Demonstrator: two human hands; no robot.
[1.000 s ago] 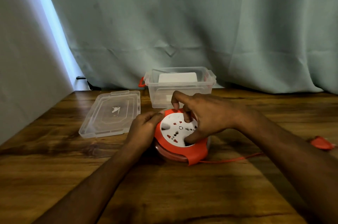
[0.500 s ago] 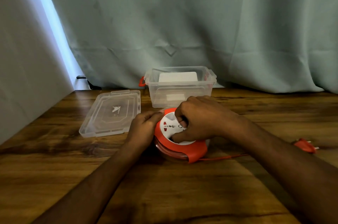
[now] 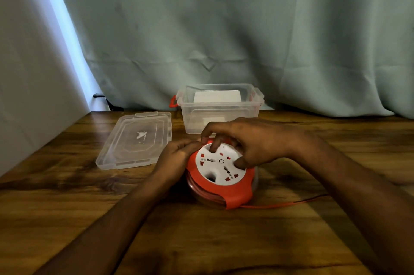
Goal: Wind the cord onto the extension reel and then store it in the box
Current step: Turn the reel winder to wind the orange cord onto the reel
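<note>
On the wooden table [image 3: 67,218], before a green curtain [image 3: 224,28]:
- Clear box [image 3: 220,115], open, stood behind the reel, well apart from nothing but its lid.
- Lid [image 3: 134,140] lay flat, left of box.
- Extension reel [image 3: 220,173], orange and white, sat centre.
- Right hand [image 3: 251,142] curled over reel top, fingertips pressing the white face.
- Left hand [image 3: 177,155] gripped reel's left rim.
- Cord [image 3: 280,204] trailed right.

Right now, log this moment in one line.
left hand steadies extension reel | right hand turns white face | cord partly out | box open
</note>
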